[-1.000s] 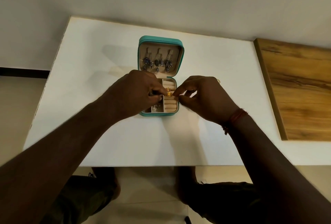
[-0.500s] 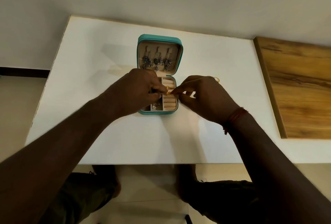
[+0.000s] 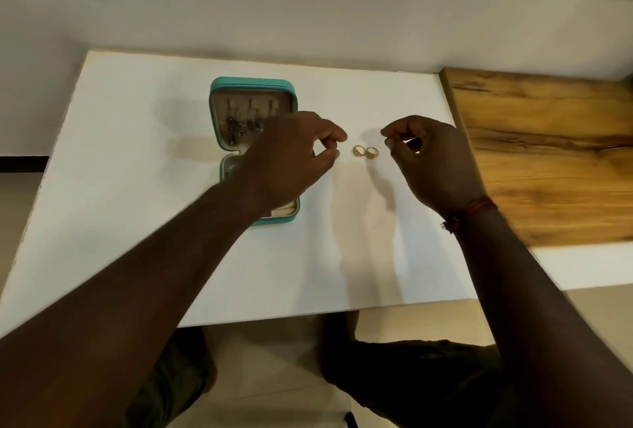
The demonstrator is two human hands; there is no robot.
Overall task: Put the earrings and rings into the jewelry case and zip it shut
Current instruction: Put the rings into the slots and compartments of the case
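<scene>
Ring-loading step. Two rings lie on the table mid-frame, between the hands, right of the open case. Earrings hang in the lid. Left hand curled, empty. Right hand curled, can't tell if pinching anything. Next: pinch one ring, seat it in the case.

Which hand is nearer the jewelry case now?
Left. The left hand is over the right side of the open jewelry case, hiding part of it; the right hand is off to its right, beyond the rings.
</scene>
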